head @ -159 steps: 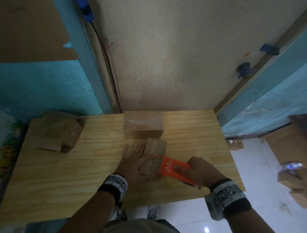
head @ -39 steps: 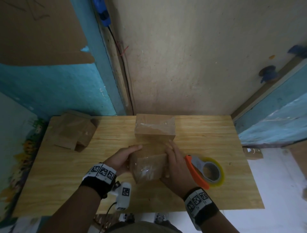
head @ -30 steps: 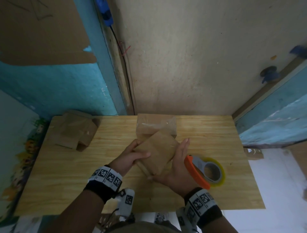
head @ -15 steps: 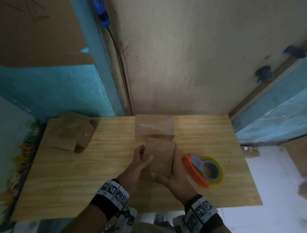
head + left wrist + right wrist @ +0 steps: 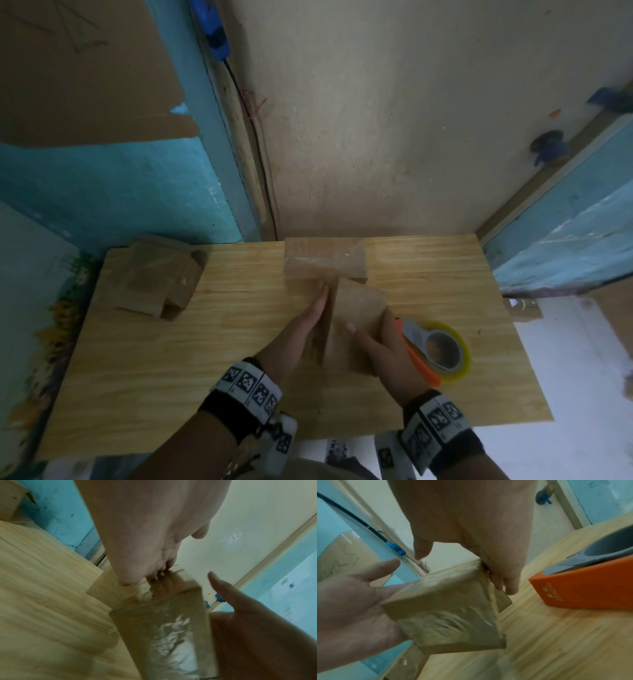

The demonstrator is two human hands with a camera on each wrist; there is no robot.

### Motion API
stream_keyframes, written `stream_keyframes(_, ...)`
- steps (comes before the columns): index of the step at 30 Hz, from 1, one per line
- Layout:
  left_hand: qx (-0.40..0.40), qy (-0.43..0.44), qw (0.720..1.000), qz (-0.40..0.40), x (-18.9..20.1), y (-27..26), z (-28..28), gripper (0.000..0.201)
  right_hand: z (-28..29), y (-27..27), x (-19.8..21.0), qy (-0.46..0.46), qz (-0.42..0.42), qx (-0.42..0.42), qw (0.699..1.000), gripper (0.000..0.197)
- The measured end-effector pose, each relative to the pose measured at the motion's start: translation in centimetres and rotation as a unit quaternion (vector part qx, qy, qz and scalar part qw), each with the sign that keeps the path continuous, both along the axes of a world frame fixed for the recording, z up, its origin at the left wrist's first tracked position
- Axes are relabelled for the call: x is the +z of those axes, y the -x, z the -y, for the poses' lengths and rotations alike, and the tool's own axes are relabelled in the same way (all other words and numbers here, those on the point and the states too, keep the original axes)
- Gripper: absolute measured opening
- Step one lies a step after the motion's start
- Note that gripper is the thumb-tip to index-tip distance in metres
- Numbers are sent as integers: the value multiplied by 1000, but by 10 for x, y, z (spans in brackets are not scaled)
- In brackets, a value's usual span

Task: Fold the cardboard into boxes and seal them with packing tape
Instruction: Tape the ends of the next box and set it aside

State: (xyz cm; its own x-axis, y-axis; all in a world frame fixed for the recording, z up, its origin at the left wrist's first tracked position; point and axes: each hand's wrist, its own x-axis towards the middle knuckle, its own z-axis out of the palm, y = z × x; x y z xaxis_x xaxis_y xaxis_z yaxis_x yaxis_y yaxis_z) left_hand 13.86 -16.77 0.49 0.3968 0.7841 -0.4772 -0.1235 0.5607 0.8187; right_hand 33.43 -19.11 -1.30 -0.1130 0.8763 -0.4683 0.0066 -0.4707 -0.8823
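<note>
A small taped cardboard box (image 5: 356,318) is held tilted just above the wooden table (image 5: 171,359), between both hands. My left hand (image 5: 301,335) lies flat against its left side with straight fingers (image 5: 130,577). My right hand (image 5: 380,346) grips the right side, its thumb resting on the upper face. Crinkled clear tape shows on the box's near face (image 5: 163,635) and in the right wrist view (image 5: 447,612). The orange tape dispenser (image 5: 419,359) with its clear roll lies on the table right of my right hand, also close by (image 5: 583,588).
A second sealed box (image 5: 323,265) stands just behind the held one, near the wall. Folded cardboard pieces (image 5: 154,277) sit on the table's far left corner. A wall rises right behind the table, and the white floor (image 5: 565,359) lies beyond its right edge.
Five seconds ago my right hand ran the dispenser over the box; it now lies on the table. Within the last second both hands have turned the box to a new face.
</note>
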Motion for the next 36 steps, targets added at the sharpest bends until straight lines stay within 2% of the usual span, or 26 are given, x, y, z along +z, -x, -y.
stream_keyframes(2,-32,-98,991,-88,-5,0,-6,77,-5,1,-3,-1,5,-13,1000,77)
stream_keyframes(4,-64,-196,961,-185,-11,1,-12,97,-7,2,-4,9,4,-19,1000,67)
stream_keyframes(7,-75,-238,940,-233,-11,9,-18,100,-12,-2,-9,48,21,-17,999,65)
stream_keyframes(8,-82,-242,938,-234,-11,12,-20,102,-15,-3,-9,53,25,-20,998,68)
stream_keyframes(11,-95,-259,918,-284,-9,18,-20,113,-20,-6,-11,38,55,-11,998,101)
stream_keyframes(12,-103,-271,906,-308,-9,20,-19,117,-22,-5,-10,33,65,-2,997,101)
stream_keyframes(14,-127,-282,894,-325,-11,30,-19,117,-26,-2,-6,18,85,44,995,79)
stream_keyframes(15,-146,-283,890,-327,-12,38,-20,112,-27,-2,-8,11,107,69,992,77)
stream_keyframes(18,-224,-288,852,-376,-19,61,-24,104,-29,-1,-12,-5,151,107,983,104)
stream_keyframes(20,-268,-311,818,-402,-24,64,-26,102,-29,1,-16,-14,149,118,982,107)
stream_keyframes(23,-315,-376,778,-394,-35,57,-28,96,-32,9,-19,13,95,126,987,104)
stream_keyframes(25,-334,-395,763,-387,-45,54,-29,93,-34,12,-25,9,95,120,988,92)
stream_keyframes(27,-317,-419,742,-416,-53,53,-26,101,-35,12,-29,-8,104,116,988,79)
stream_keyframes(28,-286,-416,741,-442,-56,53,-22,110,-35,12,-31,-6,109,113,988,80)
stream_keyframes(29,-236,-390,762,-461,-54,53,-18,120,-35,12,-30,4,108,103,989,83)
stream_keyframes(30,-171,-337,801,-465,-52,54,-14,128,-35,11,-31,13,109,91,990,83)
stream_keyframes(32,-46,-209,884,-417,-55,58,-10,138,-36,10,-32,7,126,85,988,64)
stream_keyframes(33,-14,-147,917,-371,-60,61,-9,133,-36,9,-34,-11,150,89,985,49)
stream_keyframes(34,-3,-98,943,-317,-64,64,-9,117,-35,9,-35,-29,176,99,979,40)
stream_keyframes(35,-8,-77,960,-271,-71,66,-10,92,-34,9,-37,-48,197,113,973,39)
stream_keyframes(36,-19,-73,964,-254,-77,68,-12,70,-35,9,-38,-61,213,124,967,40)
